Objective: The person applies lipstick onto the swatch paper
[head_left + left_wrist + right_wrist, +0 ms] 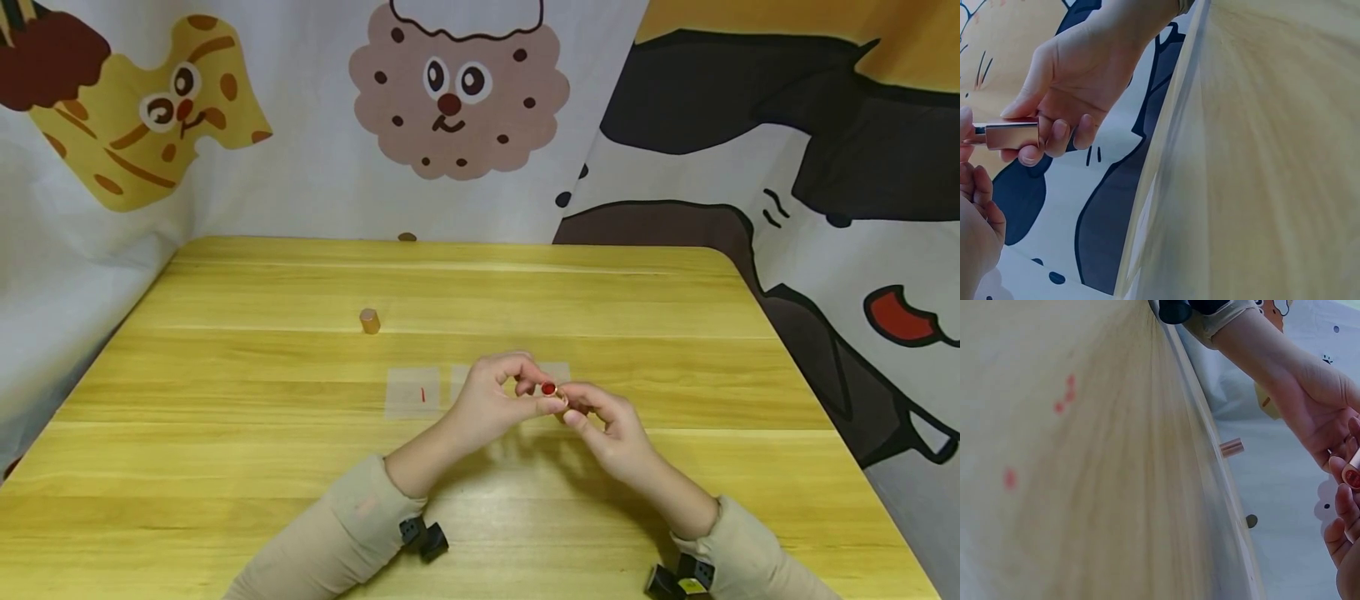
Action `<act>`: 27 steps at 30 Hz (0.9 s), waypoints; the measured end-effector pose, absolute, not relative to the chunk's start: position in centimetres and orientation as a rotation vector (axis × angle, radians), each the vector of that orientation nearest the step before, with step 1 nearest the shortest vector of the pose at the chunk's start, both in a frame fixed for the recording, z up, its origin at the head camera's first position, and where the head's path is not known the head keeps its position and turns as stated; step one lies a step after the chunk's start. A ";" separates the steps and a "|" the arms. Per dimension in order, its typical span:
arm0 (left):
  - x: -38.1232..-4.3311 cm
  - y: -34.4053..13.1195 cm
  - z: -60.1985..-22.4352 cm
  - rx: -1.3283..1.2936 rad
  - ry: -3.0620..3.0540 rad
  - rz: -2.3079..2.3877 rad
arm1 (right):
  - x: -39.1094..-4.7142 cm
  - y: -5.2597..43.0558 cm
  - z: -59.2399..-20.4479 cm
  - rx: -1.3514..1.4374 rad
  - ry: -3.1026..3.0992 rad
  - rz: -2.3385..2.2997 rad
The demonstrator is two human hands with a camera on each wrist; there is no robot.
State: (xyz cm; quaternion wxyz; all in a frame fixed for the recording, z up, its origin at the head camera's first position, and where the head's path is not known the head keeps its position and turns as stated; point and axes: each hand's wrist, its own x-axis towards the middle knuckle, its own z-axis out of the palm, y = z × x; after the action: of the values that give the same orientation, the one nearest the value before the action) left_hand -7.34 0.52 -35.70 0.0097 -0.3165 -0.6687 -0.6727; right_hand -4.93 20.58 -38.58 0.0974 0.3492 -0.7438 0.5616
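Both hands meet over the table around a rose-gold lipstick point(1015, 135). Its red round end point(549, 388) faces the head camera beside the left fingertips. My left hand point(498, 392) pinches the lipstick's red-ended part with thumb and fingers. The right hand point(611, 429) grips the rose-gold tube with thumb and fingers, as the left wrist view shows. A dark and silvery band shows between the two hands there. In the right wrist view the red end point(1352, 479) sits at the frame's right edge, partly covered by fingers.
A similar rose-gold tube point(370, 322) stands upright farther back on the wooden table point(225, 450). Thin whitish paper point(405, 396) with one short red stroke lies left of the hands; more pale paper lies partly hidden under them. A printed curtain point(300, 192) hangs behind.
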 end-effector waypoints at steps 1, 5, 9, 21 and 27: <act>-7.3 0.5 -35.7 -0.986 -2.090 -2.104 | -4.9 20.6 -38.6 1.033 -2.203 1.662; -7.2 0.5 -35.7 -0.986 -2.105 -2.109 | -4.9 20.6 -38.6 1.027 -2.199 1.653; -7.4 0.4 -35.6 -0.991 -2.134 -2.082 | -4.9 20.6 -38.6 1.026 -2.186 1.646; -8.2 -0.1 -35.2 -1.105 -2.165 -1.920 | -4.8 20.6 -38.6 0.987 -2.224 1.667; -8.4 -0.4 -35.0 -1.113 -2.158 -1.914 | -4.8 20.6 -38.6 0.999 -2.199 1.671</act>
State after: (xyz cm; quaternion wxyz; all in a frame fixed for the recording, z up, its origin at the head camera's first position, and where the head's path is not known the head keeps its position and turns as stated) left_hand -8.45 -0.41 -35.00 0.0251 -0.3600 -0.6977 -0.6189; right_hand -4.81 20.55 -38.56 0.1020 0.3382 -0.7449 0.5660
